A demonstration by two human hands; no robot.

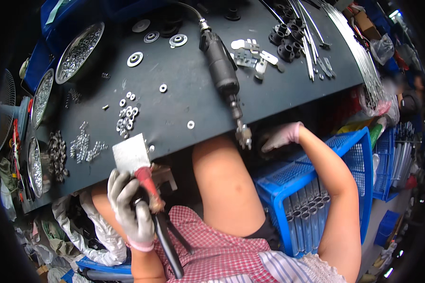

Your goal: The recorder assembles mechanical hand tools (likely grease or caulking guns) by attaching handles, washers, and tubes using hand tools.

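My left hand (132, 207), in a white glove with a pink cuff, is closed around a long black rod (169, 250). Next to the fingers the rod has a red collar, and a pale, square, flat piece (131, 153) shows beyond it, over the table's front edge. My right hand (282, 136), gloved as well, reaches under the table edge just above a blue plastic basket (274, 193). Its fingertips fade into shadow, so what they touch is hidden. A black air screwdriver (221, 70) hangs on a hose, its tip close to my right hand.
Small washers (127, 118), springs (82, 144) and bowls of metal parts (80, 53) spread over the table's left. Metal discs (135, 59), flat plates (250, 56), black flanged sleeves (287, 47) and thin rods (309, 47) lie farther back. Upright metal tubes (307, 221) fill the basket.
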